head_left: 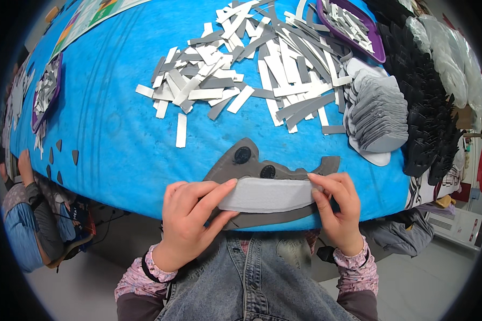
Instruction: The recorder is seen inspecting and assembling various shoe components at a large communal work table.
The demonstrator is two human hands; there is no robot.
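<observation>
Between my two hands stretches a pale grey, long curved pad (268, 193). My left hand (190, 219) pinches its left end between thumb and fingers. At the other end, the thumb and forefinger of my right hand (337, 206) are closed on it. Under and behind the pad lies a dark grey foam piece (233, 155) with an irregular curved outline and two black round spots. Its lower edge shows below the pad, near the table's front edge. Whether the pad touches the foam piece, I cannot tell.
Loose white and grey strips (203, 80) are heaped across the blue table (118, 134). Stacked grey pads (377, 115) stand at the right, beside black pieces (412, 96). Purple trays (381, 51) hold more strips. Another person's hand (25, 166) rests at the far left.
</observation>
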